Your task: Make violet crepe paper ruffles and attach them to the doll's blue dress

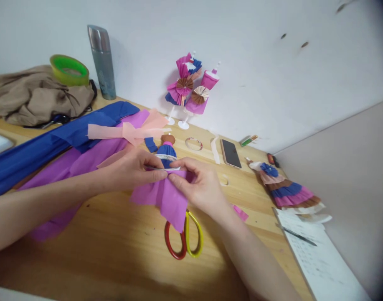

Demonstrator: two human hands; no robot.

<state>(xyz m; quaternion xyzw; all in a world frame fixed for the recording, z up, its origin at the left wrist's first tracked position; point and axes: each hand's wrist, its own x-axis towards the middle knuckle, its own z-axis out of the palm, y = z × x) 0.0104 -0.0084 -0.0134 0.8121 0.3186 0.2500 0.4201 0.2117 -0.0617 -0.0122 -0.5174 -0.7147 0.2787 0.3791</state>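
Both hands meet at the centre over a strip of purple crepe paper [172, 200], which hangs down from their fingers. My left hand [139, 167] pinches its upper edge from the left, thumb and fingers pressed together. From the right, my right hand [199, 182] pinches the same edge. Just beyond the fingertips is a small dress form with a brown top and a gathered blue skirt [166, 150], with a white band around it. Scissors with red and yellow handles [188, 240] lie under the hanging paper, their blades hidden.
Blue crepe paper [62, 133] and peach strips [125, 131] lie at left, near a bottle [103, 62] and tape roll [69, 71]. Farther right are a tape ring [194, 144], phone [230, 153], layered paper dress [288, 190] and notebook [319, 255]. Two decorated stands [194, 85] stand behind.
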